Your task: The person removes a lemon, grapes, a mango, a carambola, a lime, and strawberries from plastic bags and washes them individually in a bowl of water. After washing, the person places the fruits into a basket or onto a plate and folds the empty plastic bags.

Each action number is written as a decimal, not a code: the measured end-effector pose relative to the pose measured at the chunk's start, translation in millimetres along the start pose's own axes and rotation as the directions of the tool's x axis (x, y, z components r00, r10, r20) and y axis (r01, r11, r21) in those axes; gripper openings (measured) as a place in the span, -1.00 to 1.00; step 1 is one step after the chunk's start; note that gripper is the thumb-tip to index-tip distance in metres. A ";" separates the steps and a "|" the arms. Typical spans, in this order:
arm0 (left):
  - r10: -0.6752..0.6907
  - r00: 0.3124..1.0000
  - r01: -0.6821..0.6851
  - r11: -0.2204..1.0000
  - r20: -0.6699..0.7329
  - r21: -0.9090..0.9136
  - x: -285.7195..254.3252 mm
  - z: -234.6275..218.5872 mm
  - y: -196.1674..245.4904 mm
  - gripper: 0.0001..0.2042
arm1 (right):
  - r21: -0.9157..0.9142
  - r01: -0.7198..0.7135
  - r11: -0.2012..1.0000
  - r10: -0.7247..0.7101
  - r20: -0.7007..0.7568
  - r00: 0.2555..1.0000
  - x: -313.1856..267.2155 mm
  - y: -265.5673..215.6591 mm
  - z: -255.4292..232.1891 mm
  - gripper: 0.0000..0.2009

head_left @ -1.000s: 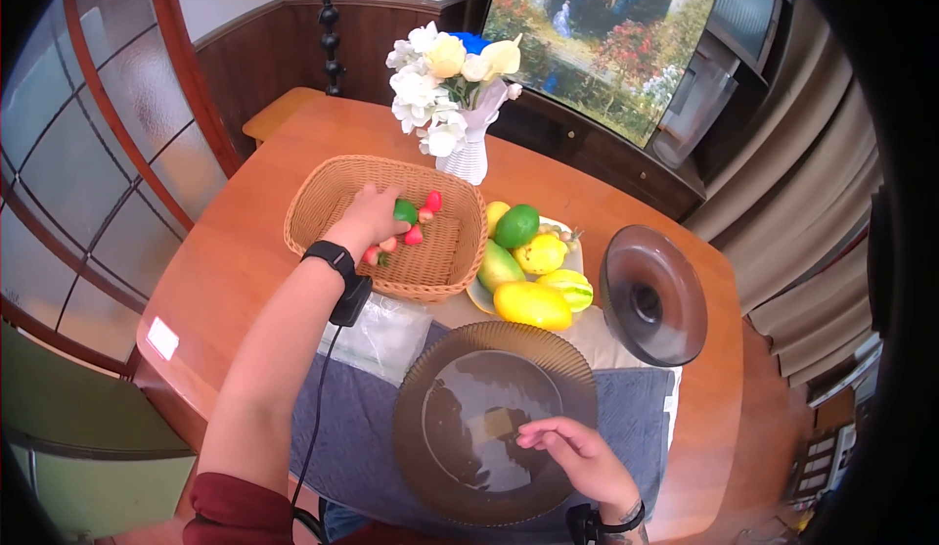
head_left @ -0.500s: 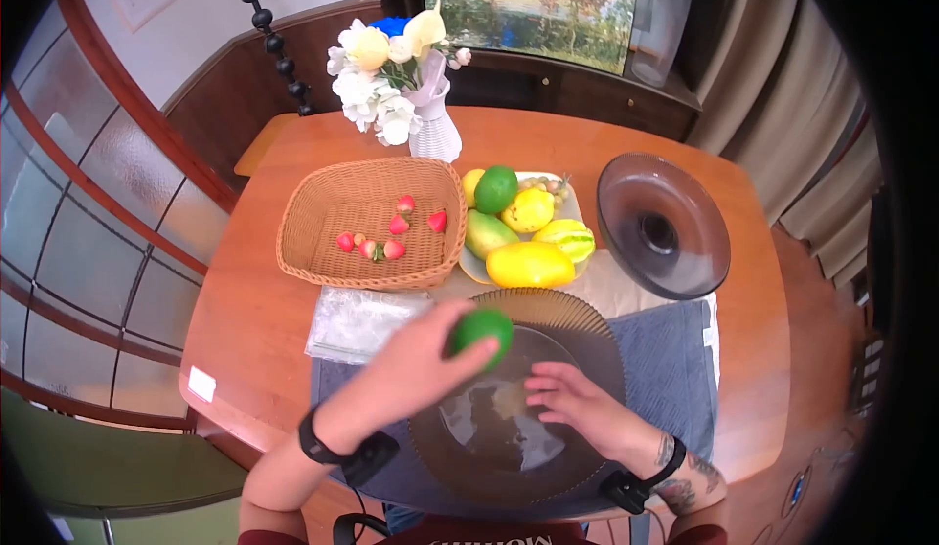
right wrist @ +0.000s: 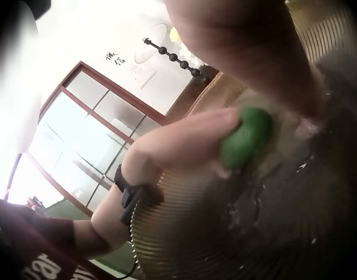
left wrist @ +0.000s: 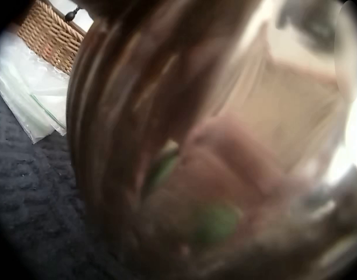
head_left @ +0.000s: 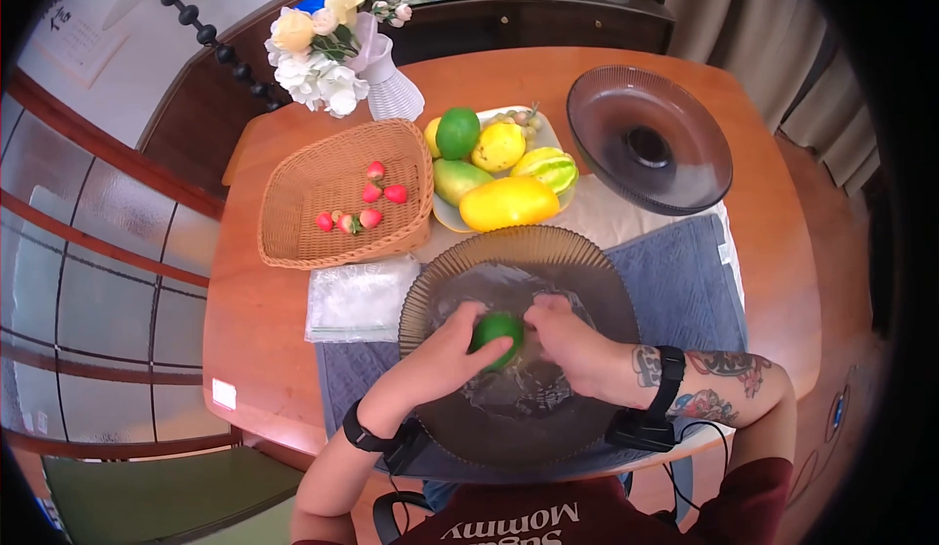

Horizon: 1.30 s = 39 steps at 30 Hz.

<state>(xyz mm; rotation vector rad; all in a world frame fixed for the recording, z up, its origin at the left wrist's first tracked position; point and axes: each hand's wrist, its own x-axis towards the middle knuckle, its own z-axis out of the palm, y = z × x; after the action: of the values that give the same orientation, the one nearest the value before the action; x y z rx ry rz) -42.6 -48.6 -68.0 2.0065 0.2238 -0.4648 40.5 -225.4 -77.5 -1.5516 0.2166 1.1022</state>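
Observation:
Over a ribbed glass bowl (head_left: 445, 295) of water, the left hand (head_left: 442, 357) grips a round green fruit (head_left: 499, 338), thumb across its near side. The right hand (head_left: 572, 344) is low in the bowl just right of the fruit, its fingers bent down toward the water; their tips are hard to make out. In the right wrist view the green fruit (right wrist: 247, 137) sits in the left hand's fingers (right wrist: 196, 137), with the right hand (right wrist: 254, 52) above and apart from it. Through the bowl wall, the left wrist view shows a blurred green patch (left wrist: 216, 224).
A wicker basket (head_left: 284, 203) with several strawberries stands at the left, a plate (head_left: 448, 217) of mixed fruit behind the bowl. A dark glass dish (head_left: 597, 119) is at the back right, a flower vase (head_left: 395, 90) at the back left. A plastic bag (head_left: 357, 300) and blue towel (head_left: 685, 281) lie beside the bowl.
The left hand has carried the green fruit from the basket down into the bowl. The right hand has moved in beside it, its fingers now lower. The head view has tilted further down.

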 end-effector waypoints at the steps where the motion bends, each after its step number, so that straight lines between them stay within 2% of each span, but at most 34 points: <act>1: -0.005 1.000 0.005 1.000 0.010 0.006 0.9 4.7 -3.1 -0.41 | 0.025 -0.091 0.995 0.090 0.044 0.995 -0.5 1.7 3.9 -0.44; 3: 0.222 0.966 -0.194 0.961 -0.133 0.198 -0.2 16.6 -12.6 -0.40 | 0.066 -0.099 0.993 0.097 0.035 0.995 -2.6 0.8 15.8 -0.49; 5: 0.207 0.976 -0.191 0.962 -0.066 0.194 -5.9 22.6 -4.7 -0.38 | 0.101 -0.100 0.990 0.098 0.024 0.995 -1.4 -0.6 25.7 -0.54; 7: 0.194 0.981 -0.190 0.964 -0.003 0.187 -15.7 25.9 14.4 -0.36 | -0.026 -0.041 0.999 0.040 -0.017 0.999 2.0 0.0 29.7 -0.52; 8: 0.097 0.995 -0.097 0.992 -0.004 0.079 -22.5 25.8 28.0 -0.33 | 0.097 -0.052 0.994 0.048 0.046 0.998 3.5 -0.5 27.0 -0.57; 9: -0.005 1.000 0.005 1.000 0.006 -0.029 -26.5 26.9 33.7 -0.30 | 0.104 -0.057 0.993 0.052 0.044 0.998 5.8 3.2 23.5 -0.57; 10: -0.007 1.000 0.008 1.000 0.011 -0.027 -23.0 30.2 24.7 -0.30 | 0.193 -0.033 0.981 0.012 0.108 0.994 10.1 8.1 19.1 -0.61; 11: 0.136 0.988 -0.133 0.990 -0.073 0.055 -15.9 33.9 9.7 -0.27 | 0.279 -0.013 0.960 -0.036 0.168 0.985 12.4 9.1 17.5 -0.64; 12: 0.282 0.949 -0.261 0.954 -0.144 0.146 -12.1 35.9 0.4 -0.23 | 0.280 -0.015 0.960 -0.034 0.169 0.985 12.0 11.2 17.9 -0.64; 13: 0.279 0.950 -0.259 0.955 -0.142 0.146 -12.2 33.4 2.0 -0.23 | 0.245 0.034 0.969 -0.062 0.108 0.992 7.0 10.5 19.4 -0.66; 14: 0.204 0.967 -0.211 0.977 -0.151 -0.036 -12.5 28.8 6.3 -0.27 | 0.209 0.081 0.975 -0.092 0.045 0.995 1.7 9.0 20.6 -0.67; 15: 0.125 0.982 -0.155 0.964 -0.143 -0.217 -12.8 26.6 8.0 -0.31 | 0.215 0.076 0.974 -0.088 0.043 0.995 -3.7 7.1 20.6 -0.67; 16: 0.122 0.983 -0.150 0.964 -0.137 -0.217 -11.2 27.4 3.7 -0.31 | 0.237 0.036 0.971 -0.043 0.024 0.999 -11.2 2.1 20.8 -0.67; 18: 0.038 0.970 -0.146 0.880 -0.239 -0.452 -7.4 30.2 -7.6 -0.39 | 0.263 -0.006 0.965 0.004 0.006 1.000 -13.3 4.7 20.0 -0.66; 19: 0.035 0.972 -0.141 0.880 -0.234 -0.453 -7.1 30.2 -7.0 -0.39 | 0.189 -0.083 0.978 0.083 0.007 0.997 -12.0 8.5 18.3 -0.65; 20: 0.010 0.961 -0.118 0.919 -0.277 -0.377 -6.8 29.8 -5.4 -0.46 | 0.115 -0.162 0.980 0.162 0.003 0.987 -12.2 12.7 17.8 -0.64; 21: -0.009 0.947 -0.092 0.950 -0.321 -0.297 -7.0 29.3 -4.0 -0.52 | 0.120 -0.167 0.979 0.168 0.005 0.986 -16.0 17.9 19.3 -0.64; 23: 0.013 0.962 -0.078 0.970 -0.271 -0.231 -6.8 29.2 -1.4 -0.56 | -0.007 -0.191 0.982 0.189 0.184 0.965 -27.0 21.1 24.0 -0.63; 24: 0.033 0.975 -0.072 0.983 -0.222 -0.170 -7.3 30.3 0.0 -0.59 | -0.059 -0.257 0.965 0.264 0.233 0.936 -22.9 19.9 22.5 -0.66; 25: 0.034 0.976 -0.071 0.983 -0.215 -0.167 -8.6 30.9 2.5 -0.59 | -0.051 -0.259 0.964 0.264 0.231 0.937 -18.7 17.2 19.6 -0.66; 27: -0.036 0.977 0.001 0.986 -0.210 -0.164 -10.6 30.8 7.0 -0.63 | -0.233 -0.312 0.921 0.370 0.271 0.889 -10.7 13.7 14.6 -0.68; 28: -0.032 0.979 -0.001 0.987 -0.203 -0.160 -11.0 31.0 6.0 -0.63 | -0.154 -0.262 0.953 0.291 0.217 0.932 1.9 27.5 8.4 -0.72; 29: -0.060 0.976 0.017 0.980 -0.209 -0.200 -10.8 30.6 4.6 -0.61 | -0.147 -0.259 0.955 0.287 0.213 0.934 7.1 30.9 10.0 -0.72; 30: -0.088 0.973 0.034 0.970 -0.213 -0.242 -9.9 30.6 3.4 -0.59 | 0.015 -0.008 1.000 0.008 0.012 1.000 11.6 34.4 11.3 -0.72; 31: -0.086 0.974 0.034 0.970 -0.209 -0.242 -10.8 32.0 1.0 -0.59 | 0.115 0.268 0.957 -0.238 -0.223 0.945 12.0 35.5 13.5 -0.73; 32: -0.063 0.985 0.038 0.988 -0.162 -0.149 -11.1 32.9 -1.9 -0.60 | 0.195 0.174 0.965 -0.123 -0.247 0.961 0.6 13.2 13.2 -0.75; 33: -0.044 0.993 0.038 0.998 -0.112 -0.054 -11.1 33.1 -2.8 -0.60 | 0.200 0.176 0.964 -0.124 -0.250 0.960 0.6 10.9 17.3 -0.75; 34: -0.044 0.993 0.039 0.998 -0.109 -0.050 -11.2 33.6 -1.4 -0.60 | 0.162 0.240 0.957 -0.198 -0.239 0.951 2.5 12.5 20.0 -0.75; 35: 0.018 0.997 -0.023 0.997 -0.070 -0.070 -10.8 33.9 0.5 -0.59 | 0.126 0.304 0.944 -0.272 -0.225 0.936 4.6 14.1 22.0 -0.75; 36: 0.082 0.996 -0.085 0.992 -0.029 -0.091 -10.7 33.8 1.9 -0.59 | 0.134 0.306 0.943 -0.271 -0.228 0.935 8.0 14.6 22.7 -0.75; 37: 0.083 0.996 -0.085 0.993 -0.024 -0.085 -11.0 33.5 0.0 -0.59 | 0.167 0.193 0.967 -0.186 -0.059 0.981 11.3 13.1 22.3 -0.74; 38: 0.128 0.992 -0.128 0.988 -0.010 -0.082 -10.9 32.9 -4.0 -0.60 | 0.176 0.076 0.981 -0.098 0.116 0.988 13.1 12.6 21.7 -0.72; 39: 0.172 0.985 -0.171 0.982 0.004 -0.080 -10.8 32.3 -6.0 -0.61 | 0.180 0.079 0.980 -0.101 0.114 0.988 13.2 13.5 21.8 -0.72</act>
<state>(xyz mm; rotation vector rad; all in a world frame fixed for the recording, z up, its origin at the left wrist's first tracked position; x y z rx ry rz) -61.8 -74.0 -81.5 1.9253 0.0606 -0.3512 27.3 -205.7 -94.0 -1.3201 0.1534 1.0740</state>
